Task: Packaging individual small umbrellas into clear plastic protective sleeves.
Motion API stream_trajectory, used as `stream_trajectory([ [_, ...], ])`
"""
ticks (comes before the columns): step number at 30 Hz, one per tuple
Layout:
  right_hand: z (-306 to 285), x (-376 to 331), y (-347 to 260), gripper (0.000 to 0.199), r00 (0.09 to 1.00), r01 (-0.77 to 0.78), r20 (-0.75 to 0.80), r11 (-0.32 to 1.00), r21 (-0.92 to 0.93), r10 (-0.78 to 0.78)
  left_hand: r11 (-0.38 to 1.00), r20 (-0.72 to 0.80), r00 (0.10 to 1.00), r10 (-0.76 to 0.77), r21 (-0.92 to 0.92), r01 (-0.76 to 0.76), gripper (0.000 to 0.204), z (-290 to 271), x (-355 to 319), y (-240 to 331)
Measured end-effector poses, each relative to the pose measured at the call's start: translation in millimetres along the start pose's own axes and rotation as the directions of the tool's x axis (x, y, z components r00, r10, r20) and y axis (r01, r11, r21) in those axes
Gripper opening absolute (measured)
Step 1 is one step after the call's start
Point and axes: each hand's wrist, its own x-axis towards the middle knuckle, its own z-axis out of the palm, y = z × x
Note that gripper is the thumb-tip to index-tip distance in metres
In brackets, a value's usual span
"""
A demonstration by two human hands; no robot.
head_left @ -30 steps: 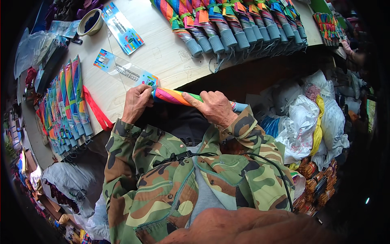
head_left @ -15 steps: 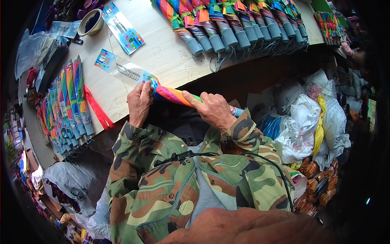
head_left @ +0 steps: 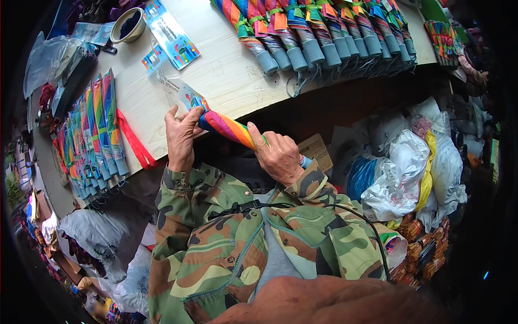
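A folded rainbow-striped umbrella lies slanted across the table's front edge, held by both hands. My left hand grips its upper end, where a small printed card tag sticks out above the fingers. My right hand is closed around the lower part, near the pale blue handle that pokes out by the wrist. Both forearms wear camouflage sleeves.
On the wooden table, a row of several rolled rainbow umbrellas with blue handles lines the far side; flat packed ones lie left. Printed cards, a tape roll and a red strap sit nearby. Plastic bags pile up right.
Both hands have tilted the umbrella more steeply, its upper end moving up onto the table, and the card tag now shows above my left fingers.
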Motion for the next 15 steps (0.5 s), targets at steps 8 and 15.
stream_trajectory([
  [8, -6, 8, -8, 0.078, 0.975, -0.179, 0.2, 0.887, 0.427, 0.1, 0.661, 0.505, 0.86, 0.072, -0.67, 0.338, 0.046, 12, -1, -19],
  [15, -10, 25, 5, 0.051, 0.559, -0.782, 0.824, -0.387, 0.488, -0.09, 0.551, 0.622, 0.696, 0.359, -0.743, 0.379, 0.044, 30, 0, -35],
])
